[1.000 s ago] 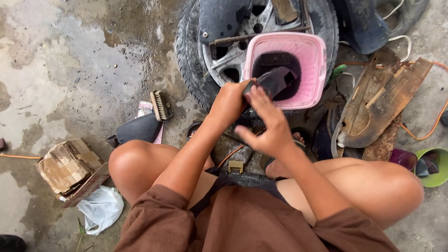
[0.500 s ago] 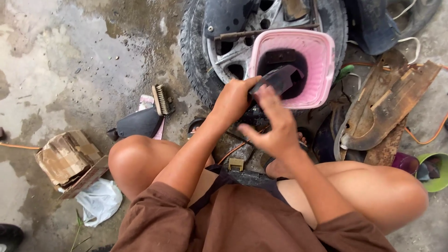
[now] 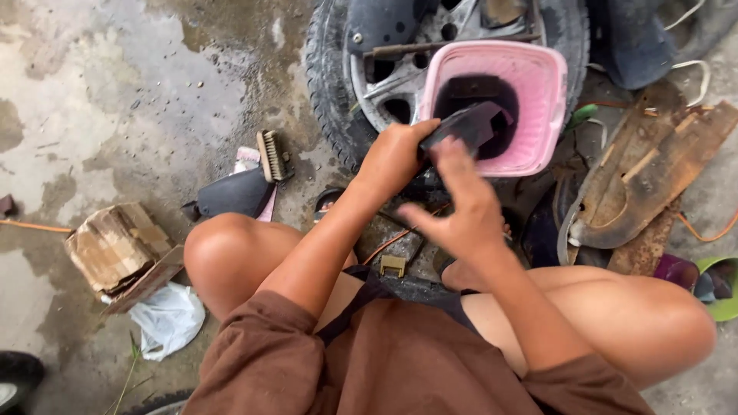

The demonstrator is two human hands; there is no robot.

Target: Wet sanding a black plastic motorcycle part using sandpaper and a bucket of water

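Observation:
My left hand grips a dark flat piece of rubber or plastic and holds it over the rim of a pink square bucket that has dark liquid inside. Just below that piece, my right hand hovers with its fingers spread and blurred by motion; it seems to brush the piece's near side. I am squatting, with both bare knees in view beneath my arms.
A tyre on a metal rim lies behind the bucket. A scrub brush and a dark flat part lie to the left, a torn cardboard box and white plastic bag beyond. Worn wooden scraps lie right.
My right hand has slid down and back from the dark piece, its fingers now spread. The left hand keeps its hold over the bucket.

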